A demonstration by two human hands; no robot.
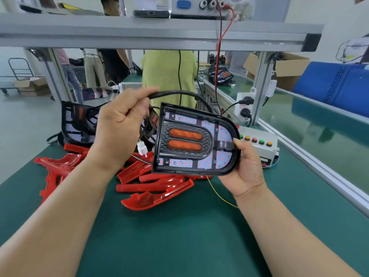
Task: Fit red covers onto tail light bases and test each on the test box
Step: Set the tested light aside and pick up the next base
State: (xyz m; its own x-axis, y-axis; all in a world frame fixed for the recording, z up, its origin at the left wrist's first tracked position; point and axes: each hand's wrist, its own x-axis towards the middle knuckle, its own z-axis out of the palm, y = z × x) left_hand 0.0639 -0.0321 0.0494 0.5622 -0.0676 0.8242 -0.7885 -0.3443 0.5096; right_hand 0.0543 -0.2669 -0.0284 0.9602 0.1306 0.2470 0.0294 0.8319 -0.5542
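Held above green tabletop [179,236] and red covers [155,186]: uncovered tail light base [193,140], right hand [244,170] fingers clamped on rounded rim, left hand [119,132] fingers closed around black cable [175,93]; judged light, rigid, best gripped by rim, clear of exposed LED board.

Factory bench under an aluminium shelf

A green mat [179,236] covers the bench; cardboard boxes [289,70] stand beyond its right edge, a trolley [19,72] on the pale floor [24,120] left.

Glossy red plastic covers [153,186]; matt black plastic base [194,138]; matt green mat [179,236].
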